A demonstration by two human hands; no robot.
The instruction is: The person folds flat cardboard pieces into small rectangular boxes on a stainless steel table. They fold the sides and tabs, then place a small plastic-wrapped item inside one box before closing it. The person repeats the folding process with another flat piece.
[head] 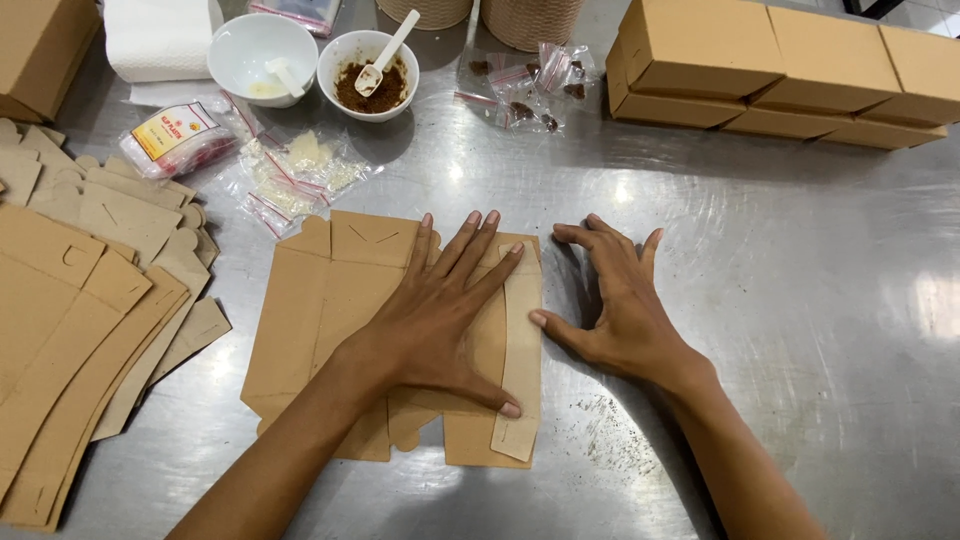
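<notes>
Left hand lies flat, fingers spread, on the half-folded cardboard blank mid-frame on the counter; right hand, fingers splayed, nudges its edge; finished boxes upper right, unfolded blanks left

This looks like a small food-packing workshop. The work surface is a scratched stainless-steel table, the kind used where food is handled. At the left of the frame lies a heap of flat brown cardboard box blanks, and folded cardboard boxes are stacked at the upper right. Along the top sit a white bowl of brown powder (with a small scoop in it) and small zip bags already filled.
</notes>
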